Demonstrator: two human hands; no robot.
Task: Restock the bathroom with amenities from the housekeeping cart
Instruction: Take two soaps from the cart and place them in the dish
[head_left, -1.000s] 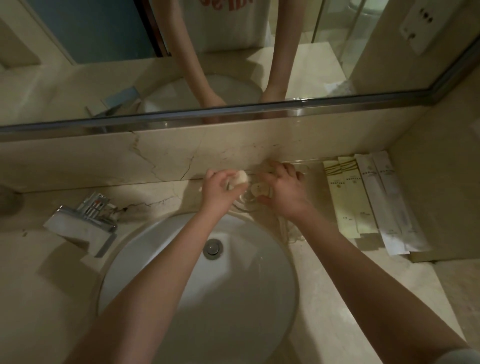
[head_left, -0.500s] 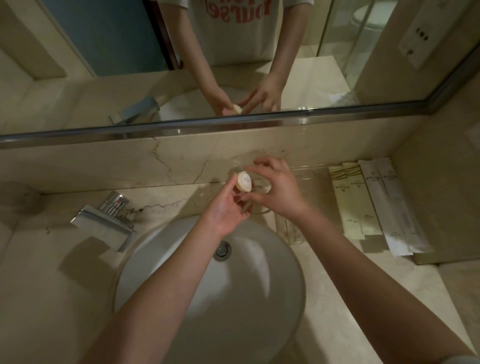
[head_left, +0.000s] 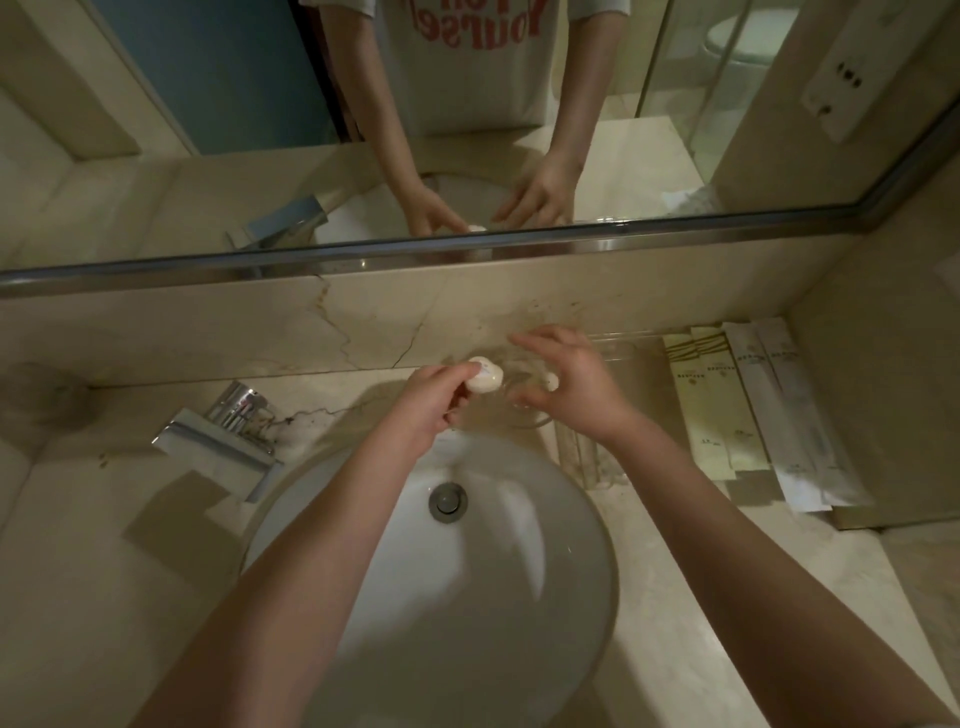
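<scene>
Left hand (head_left: 430, 406) is pinching a small round soap (head_left: 484, 382) at its fingertips, just left of the right hand (head_left: 577, 385), which is hovering spread-fingered over a clear dish (head_left: 522, 420), with amenity sachets (head_left: 748, 405) lying further right and the basin (head_left: 467, 571) sitting under both forearms.

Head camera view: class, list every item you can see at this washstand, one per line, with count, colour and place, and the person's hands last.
soap: one as far as I can tell, white, round, in the left hand's fingertips
glass dish: one, clear, behind the basin
basin: one, white, centre
drain plug: one, metal, basin floor
tap: one, chrome, left of the basin
long packets: four, two pale yellow, two white, side by side at the counter's right
counter: one, beige marble
mirror: one, above the backsplash
left hand: pinches the soap
right hand: fingers spread over the dish
</scene>
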